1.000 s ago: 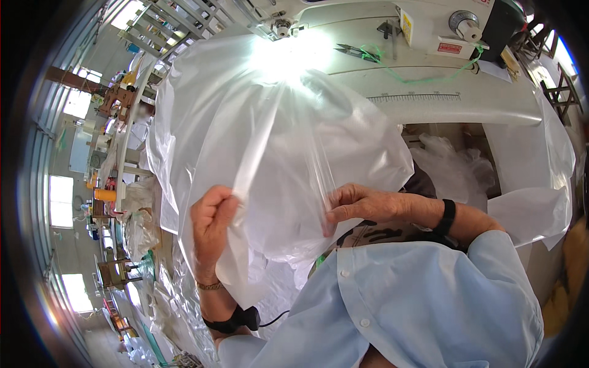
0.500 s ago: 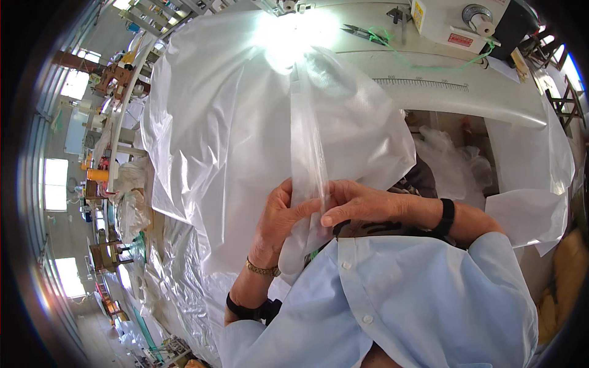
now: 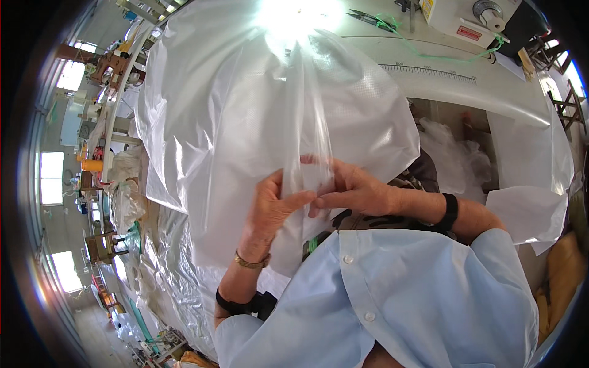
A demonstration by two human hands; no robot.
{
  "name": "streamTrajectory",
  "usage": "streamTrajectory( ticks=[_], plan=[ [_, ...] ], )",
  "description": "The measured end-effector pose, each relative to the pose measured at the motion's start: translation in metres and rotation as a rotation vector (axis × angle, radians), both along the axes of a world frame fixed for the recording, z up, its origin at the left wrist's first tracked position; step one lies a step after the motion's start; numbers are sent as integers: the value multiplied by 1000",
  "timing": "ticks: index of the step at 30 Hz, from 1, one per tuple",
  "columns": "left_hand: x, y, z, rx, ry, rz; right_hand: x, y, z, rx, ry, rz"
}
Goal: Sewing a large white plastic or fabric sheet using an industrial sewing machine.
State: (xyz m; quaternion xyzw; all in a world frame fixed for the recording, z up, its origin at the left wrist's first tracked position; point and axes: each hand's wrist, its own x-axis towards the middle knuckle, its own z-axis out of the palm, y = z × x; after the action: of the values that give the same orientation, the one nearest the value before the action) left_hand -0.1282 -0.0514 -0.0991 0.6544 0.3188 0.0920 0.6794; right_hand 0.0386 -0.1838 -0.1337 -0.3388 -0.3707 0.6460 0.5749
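A large white translucent plastic sheet (image 3: 239, 129) hangs over the front of a pale sewing table toward my lap. Its far end is gathered under a bright lamp, where glare hides the detail. Down its middle runs a folded strip (image 3: 310, 116). My left hand (image 3: 270, 202) grips the left side of this strip, thumb in front and fingers behind the plastic. From the right, my right hand (image 3: 356, 187) pinches the same strip, its fingers partly showing through the film. The two thumbs nearly meet, and both hands are closed on the sheet.
Thread snips (image 3: 371, 21) and loose green thread (image 3: 429, 56) lie on the tabletop by the white sewing machine (image 3: 466, 18). A printed scale (image 3: 429, 72) runs along the table. Crumpled plastic (image 3: 454, 153) sits in an opening at right; silvery sheeting (image 3: 178, 276) spreads at lower left.
My right fingers have moved up behind the strip, and my left hand has shifted slightly left and up. The strip is spread wider between them. The whole view has shifted a little.
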Motion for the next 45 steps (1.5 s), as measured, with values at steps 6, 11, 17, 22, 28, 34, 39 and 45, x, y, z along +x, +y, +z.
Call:
streamTrajectory(
  ticks=[6, 11, 17, 22, 28, 34, 39, 45],
  plan=[
    [4, -3, 1, 39, 29, 56, 6, 2, -19, -115, 7, -31],
    [-16, 23, -2, 20, -71, 131, 18, -8, -18, -330, 16, -12],
    [-24, 38, -17, 217, 84, 60, 18, -13, -14, -260, -38, -15],
    [-17, 22, -7, 758, 196, 11, 15, -13, 27, -141, -388, -26],
    [4, -8, 46, 824, 68, -4, 7, 4, 63, 370, -965, -249],
    [-1, 1, 16, 659, -57, -110, -6, 17, 51, 496, -1218, -130],
    [3, -3, 16, 375, -59, -71, -7, 17, 39, 581, -1308, -201],
    [7, -8, 19, 137, -37, 41, -8, 17, 39, 601, -1267, -167]
  ],
)
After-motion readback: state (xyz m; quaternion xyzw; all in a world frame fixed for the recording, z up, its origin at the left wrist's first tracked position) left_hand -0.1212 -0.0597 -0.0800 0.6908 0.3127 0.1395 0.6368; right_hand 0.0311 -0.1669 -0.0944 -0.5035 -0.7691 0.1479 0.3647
